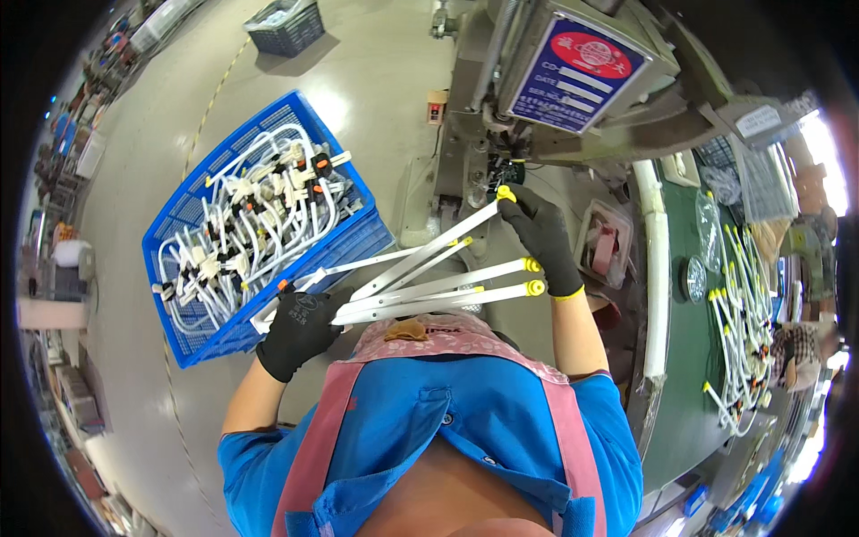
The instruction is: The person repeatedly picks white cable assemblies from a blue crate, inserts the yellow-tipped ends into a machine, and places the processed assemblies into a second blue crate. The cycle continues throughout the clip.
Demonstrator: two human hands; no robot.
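Note:
A folding-looking frame of several white tubes with yellow end caps spans the space in front of my apron. Around its joined end at the left, my black-gloved left hand is closed. My right hand, also in a black glove, pinches the yellow end cap of the uppermost tube. The other tubes fan out below it, their yellow caps free in the air. The joint inside my left hand is mostly hidden by the glove.
Left of me, a blue crate is heaped with bent white tubes and dark joints. A metal machine stands ahead at the right. A green conveyor or bench carries more white tubes. A dark crate sits on the far floor.

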